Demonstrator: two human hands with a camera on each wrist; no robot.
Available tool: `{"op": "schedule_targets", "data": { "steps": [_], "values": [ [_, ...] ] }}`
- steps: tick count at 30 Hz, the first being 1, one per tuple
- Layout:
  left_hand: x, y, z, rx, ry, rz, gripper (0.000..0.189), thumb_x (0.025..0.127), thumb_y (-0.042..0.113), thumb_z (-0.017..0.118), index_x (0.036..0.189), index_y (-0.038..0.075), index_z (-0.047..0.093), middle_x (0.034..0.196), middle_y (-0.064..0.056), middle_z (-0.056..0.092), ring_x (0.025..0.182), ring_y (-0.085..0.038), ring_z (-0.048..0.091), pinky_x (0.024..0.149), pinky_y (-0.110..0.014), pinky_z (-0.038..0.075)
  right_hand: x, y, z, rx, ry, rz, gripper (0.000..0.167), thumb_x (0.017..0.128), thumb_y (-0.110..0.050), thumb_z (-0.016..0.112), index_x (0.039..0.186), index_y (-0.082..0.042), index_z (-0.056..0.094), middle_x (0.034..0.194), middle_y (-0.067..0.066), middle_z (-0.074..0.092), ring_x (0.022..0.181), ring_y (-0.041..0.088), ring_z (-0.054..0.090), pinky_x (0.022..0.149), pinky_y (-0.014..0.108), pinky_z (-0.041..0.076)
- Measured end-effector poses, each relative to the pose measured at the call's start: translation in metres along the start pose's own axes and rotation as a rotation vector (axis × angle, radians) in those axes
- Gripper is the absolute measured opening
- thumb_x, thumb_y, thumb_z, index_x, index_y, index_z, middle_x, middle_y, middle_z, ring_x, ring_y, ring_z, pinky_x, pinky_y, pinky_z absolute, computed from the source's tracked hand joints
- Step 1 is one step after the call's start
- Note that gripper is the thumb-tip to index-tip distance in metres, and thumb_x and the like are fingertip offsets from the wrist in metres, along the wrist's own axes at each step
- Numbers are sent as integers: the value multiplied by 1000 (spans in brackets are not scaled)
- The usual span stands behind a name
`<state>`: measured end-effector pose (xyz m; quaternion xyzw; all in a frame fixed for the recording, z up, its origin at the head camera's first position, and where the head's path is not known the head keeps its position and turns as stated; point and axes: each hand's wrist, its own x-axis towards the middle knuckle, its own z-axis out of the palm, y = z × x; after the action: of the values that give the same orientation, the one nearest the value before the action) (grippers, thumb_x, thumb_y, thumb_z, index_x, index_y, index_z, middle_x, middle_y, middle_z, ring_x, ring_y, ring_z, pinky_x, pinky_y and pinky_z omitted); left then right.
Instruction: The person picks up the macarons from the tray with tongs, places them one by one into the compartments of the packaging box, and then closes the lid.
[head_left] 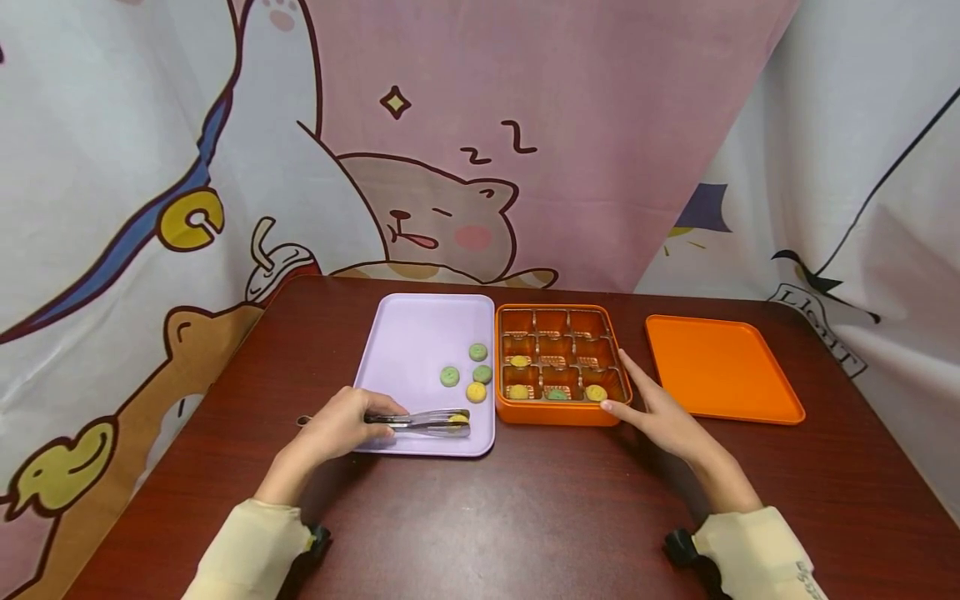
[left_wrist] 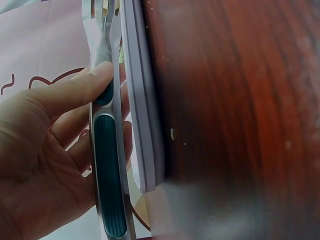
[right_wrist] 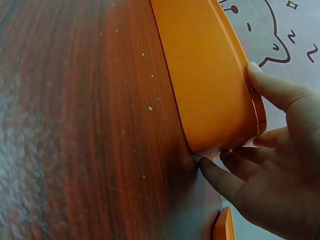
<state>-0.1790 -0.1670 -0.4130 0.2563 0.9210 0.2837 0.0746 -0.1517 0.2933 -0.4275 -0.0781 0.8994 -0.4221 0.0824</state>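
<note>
At lower centre, your left hand (head_left: 347, 427) pinches tongs (head_left: 426, 423) about a yellow piece (head_left: 458, 420), apparently picking up, while your right hand (head_left: 663, 422) grips the orange box (head_left: 557, 413); next likely calls for lifting rightward.

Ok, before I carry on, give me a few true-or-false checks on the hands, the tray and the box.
1. The left hand holds the tongs over the purple tray. True.

2. The orange lid lies to the right of the box. True.

3. The right hand rests on the lid. False: it holds the box's near right corner.

4. A green cookie sits in the middle of the box's front row. True.

5. The tongs have no cookie between them. False: a yellow cookie shows between their ends.

6. Every compartment in the box's back row is filled. False: no cookies show in that row.
</note>
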Motion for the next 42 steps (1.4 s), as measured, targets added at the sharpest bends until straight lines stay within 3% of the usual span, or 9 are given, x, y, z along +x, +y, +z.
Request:
{"op": "schedule_targets", "data": {
  "steps": [13, 22, 31, 42],
  "values": [
    [2, -2, 1, 30, 27, 42, 20, 80, 3, 78, 97, 14, 80, 94, 1, 79, 92, -15, 71, 77, -31, 53, 1, 1, 1, 7, 1, -5, 95, 97, -39, 63, 161, -15, -3, 167, 22, 3, 150, 51, 9, 111, 75, 14],
    [6, 0, 0, 40, 45, 11, 20, 82, 3, 77, 98, 14, 80, 95, 0, 79, 93, -15, 71, 77, -31, 53, 1, 1, 1, 11, 2, -8, 95, 97, -39, 63, 161, -15, -3, 167, 22, 3, 150, 51, 10, 111, 75, 14],
    [12, 2, -5, -1, 76, 41, 18, 81, 4, 77, 97, 11, 80, 93, -1, 79, 88, -12, 70, 71, -23, 51, 1, 2, 1, -10, 8, -5, 94, 97, -38, 63, 161, -14, -2, 167, 23, 4, 150, 51, 11, 111, 75, 16],
    [21, 9, -10, -41, 102, 16, 17, 83, 6, 77, 99, 12, 80, 94, -3, 79, 84, -10, 68, 68, -22, 49, 1, 1, 1, -7, 8, 3, 96, 97, -39, 63, 161, -11, -2, 167, 23, 4, 149, 51, 11, 111, 75, 15]
  ]
}}
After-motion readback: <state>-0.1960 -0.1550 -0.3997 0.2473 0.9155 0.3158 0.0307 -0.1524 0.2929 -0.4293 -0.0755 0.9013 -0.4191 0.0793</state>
